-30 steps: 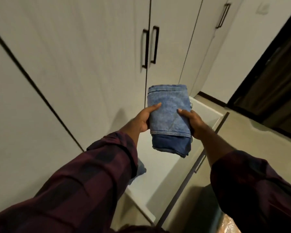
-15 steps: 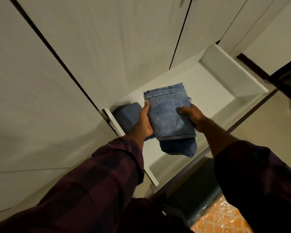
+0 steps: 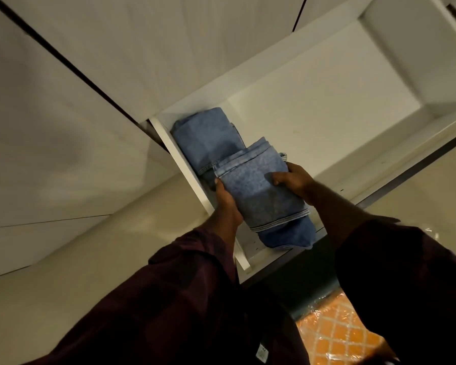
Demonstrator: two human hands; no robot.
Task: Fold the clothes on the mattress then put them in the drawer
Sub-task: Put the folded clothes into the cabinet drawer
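Already 1 folded pair of jeans [image 3: 208, 138] lies in the open white drawer [image 3: 327, 106], tucked against its left wall at the far corner. A second folded denim garment [image 3: 261, 191] is held over the near-left part of the drawer, its far edge overlapping the first pair. The left hand [image 3: 225, 200] grips its left side with fingers curled under the cloth, and the right hand [image 3: 294, 177] clamps its right side, thumb on top. Whether the bundle rests on the drawer floor yet cannot be told. I judge the folding of this piece done and its placing nearly done; letting go and shutting the drawer remain, and the mattress is out of view, so any further clothes are unknown. Most of the drawer to the right is bare. Tall wardrobe doors [image 3: 116, 48] rise behind it, and an orange patterned mat [image 3: 334, 327] lies near the person's feet. Nothing blocks the drop except the first pair.
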